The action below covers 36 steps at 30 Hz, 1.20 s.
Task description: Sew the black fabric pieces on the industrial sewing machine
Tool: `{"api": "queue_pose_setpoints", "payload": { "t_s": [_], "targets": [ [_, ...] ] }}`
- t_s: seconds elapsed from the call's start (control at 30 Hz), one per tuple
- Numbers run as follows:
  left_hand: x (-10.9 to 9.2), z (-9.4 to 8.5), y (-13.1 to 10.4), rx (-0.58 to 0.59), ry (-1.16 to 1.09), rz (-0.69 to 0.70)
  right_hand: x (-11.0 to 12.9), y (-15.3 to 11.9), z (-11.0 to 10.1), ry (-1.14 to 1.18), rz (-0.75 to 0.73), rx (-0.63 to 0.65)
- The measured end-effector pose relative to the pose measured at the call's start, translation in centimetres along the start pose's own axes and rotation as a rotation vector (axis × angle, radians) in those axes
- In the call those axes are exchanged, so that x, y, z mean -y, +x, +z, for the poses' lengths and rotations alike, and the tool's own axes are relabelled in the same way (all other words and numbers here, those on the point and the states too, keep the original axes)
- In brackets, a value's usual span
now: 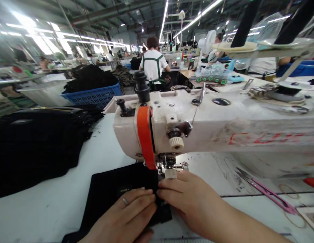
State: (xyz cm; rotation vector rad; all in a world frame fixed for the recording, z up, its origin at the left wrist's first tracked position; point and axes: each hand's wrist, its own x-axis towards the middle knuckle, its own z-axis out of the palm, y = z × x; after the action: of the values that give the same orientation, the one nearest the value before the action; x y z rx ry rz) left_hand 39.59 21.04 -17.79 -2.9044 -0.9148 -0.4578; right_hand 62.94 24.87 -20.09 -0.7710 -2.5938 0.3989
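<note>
Head view shows a white sewing machine (pixel 222 125) on the white table (pixel 45 206), with a heap of black cloth (pixel 32 145) well to its left. Under the machine's needle end lies a black fabric piece (pixel 108 192). Just in front of the needle, the left hand (pixel 126 216) and the right hand (pixel 187 199) press flat on it, fingers stretched and close together, gripping nothing; pink scissors (pixel 268 194) lie below the machine arm, at right.

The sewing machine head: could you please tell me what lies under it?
Under the sewing machine head lies black fabric, pressed flat by the left hand and right hand. The presser foot shows partly; the needle point and the seam are hidden by fingers.
</note>
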Motion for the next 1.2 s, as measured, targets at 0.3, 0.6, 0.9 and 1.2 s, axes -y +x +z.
{"api": "queue_pose_setpoints", "payload": {
  "t_s": [0.3,0.6,0.9,1.2],
  "targets": [
    [2.4,0.5,1.2,0.034,-0.191,-0.082,0.0,0.3,0.4,-0.038,0.127,-0.060],
    [4.7,1.2,3.0,0.096,-0.249,-0.111,0.0,0.9,0.9,-0.040,0.231,-0.018],
    [8.1,1.7,1.6,0.059,-0.193,0.024,-0.2,0.9,0.0,-0.058,0.395,-0.227],
    [6.3,1.8,1.9,-0.139,-0.261,-0.005,-0.2,1.0,-0.1,-0.122,0.336,-0.145]
  ]
}}
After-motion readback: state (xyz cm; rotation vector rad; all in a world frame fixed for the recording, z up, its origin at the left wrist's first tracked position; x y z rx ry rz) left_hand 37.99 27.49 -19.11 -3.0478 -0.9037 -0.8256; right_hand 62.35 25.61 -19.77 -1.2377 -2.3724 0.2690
